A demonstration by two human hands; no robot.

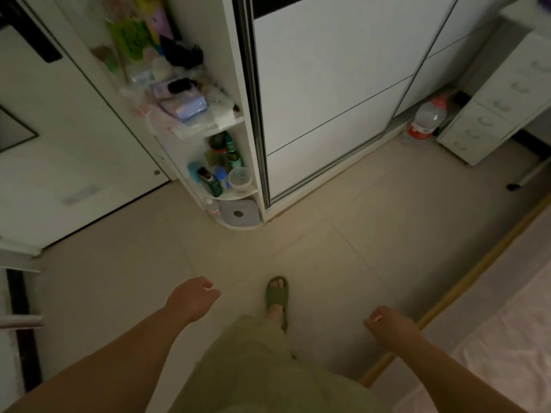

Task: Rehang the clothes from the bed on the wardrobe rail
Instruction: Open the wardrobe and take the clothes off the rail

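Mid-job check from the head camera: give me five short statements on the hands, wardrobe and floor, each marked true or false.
1. The left hand holds a hanger. False: it holds nothing, fingers loosely curled.
2. The right hand holds nothing. True.
3. The wardrobe sliding door stands open, showing the rail. False: it is closed; no rail shows.
4. A water bottle stands on the floor by the drawer unit. True.
5. The person's foot wears a green slipper. True.
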